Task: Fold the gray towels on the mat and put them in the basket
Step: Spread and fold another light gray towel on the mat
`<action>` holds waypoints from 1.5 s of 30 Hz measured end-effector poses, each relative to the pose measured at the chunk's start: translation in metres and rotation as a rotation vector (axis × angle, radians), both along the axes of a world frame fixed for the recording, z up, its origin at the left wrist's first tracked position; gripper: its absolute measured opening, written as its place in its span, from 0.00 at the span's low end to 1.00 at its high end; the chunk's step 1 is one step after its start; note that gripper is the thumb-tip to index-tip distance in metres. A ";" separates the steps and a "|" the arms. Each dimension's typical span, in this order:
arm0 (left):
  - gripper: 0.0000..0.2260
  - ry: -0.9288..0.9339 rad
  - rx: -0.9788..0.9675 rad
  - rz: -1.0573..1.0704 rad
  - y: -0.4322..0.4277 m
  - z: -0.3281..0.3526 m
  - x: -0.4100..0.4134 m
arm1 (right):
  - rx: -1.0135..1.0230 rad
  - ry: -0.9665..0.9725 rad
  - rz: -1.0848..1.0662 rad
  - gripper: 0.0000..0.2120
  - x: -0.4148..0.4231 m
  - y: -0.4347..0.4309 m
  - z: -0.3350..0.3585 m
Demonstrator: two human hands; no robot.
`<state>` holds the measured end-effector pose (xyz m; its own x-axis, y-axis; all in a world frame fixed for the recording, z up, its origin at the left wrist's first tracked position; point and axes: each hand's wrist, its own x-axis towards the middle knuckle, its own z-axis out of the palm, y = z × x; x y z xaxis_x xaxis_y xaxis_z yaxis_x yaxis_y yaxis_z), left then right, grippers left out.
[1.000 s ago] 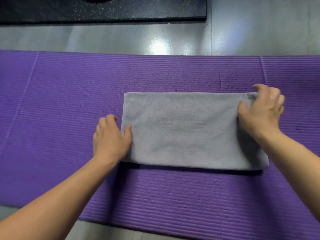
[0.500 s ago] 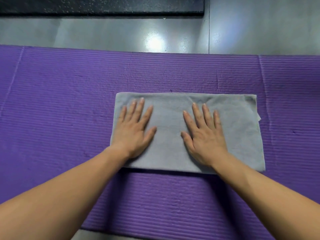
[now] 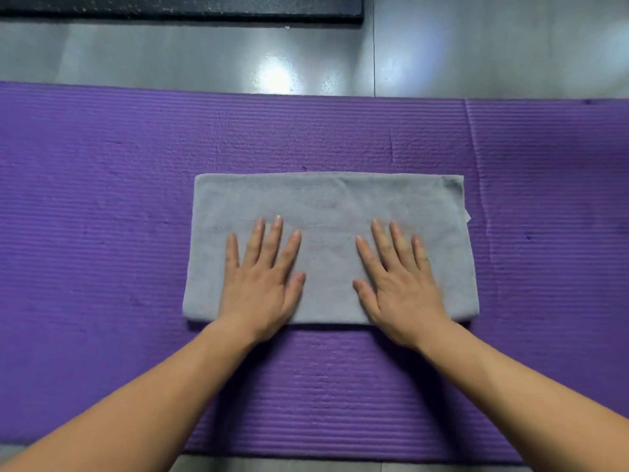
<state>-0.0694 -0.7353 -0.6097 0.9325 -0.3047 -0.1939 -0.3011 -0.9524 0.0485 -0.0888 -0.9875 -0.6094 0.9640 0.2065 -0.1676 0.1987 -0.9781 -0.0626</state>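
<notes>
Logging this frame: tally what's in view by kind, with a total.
gray towel: 1
hands: 2, left hand and right hand, both flat on the towel
purple mat: 1, though a seam at its right may mark a second mat
black speckled pad: 1, at the far edge
Total: 5

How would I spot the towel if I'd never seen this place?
Find the purple mat lying across the shiny gray floor. At its middle lies the gray towel, a folded rectangle with the left hand and right hand pressed flat on it. It is the only cloth on the mat.
</notes>
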 end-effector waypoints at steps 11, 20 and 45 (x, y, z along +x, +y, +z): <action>0.11 -0.085 -0.459 -0.169 0.022 0.017 -0.007 | 0.173 -0.152 -0.037 0.22 -0.028 -0.045 0.023; 0.14 0.108 -0.493 -0.127 0.037 0.019 -0.019 | 0.562 -0.010 0.044 0.13 -0.046 -0.021 0.005; 0.04 0.539 -0.465 -0.018 0.049 0.077 0.053 | 0.754 0.191 -0.066 0.09 0.023 -0.030 0.067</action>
<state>-0.0160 -0.6868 -0.5331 0.7373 -0.4825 -0.4728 -0.1366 -0.7920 0.5951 -0.0661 -1.0175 -0.5419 0.9469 0.2735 -0.1692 0.0600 -0.6672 -0.7424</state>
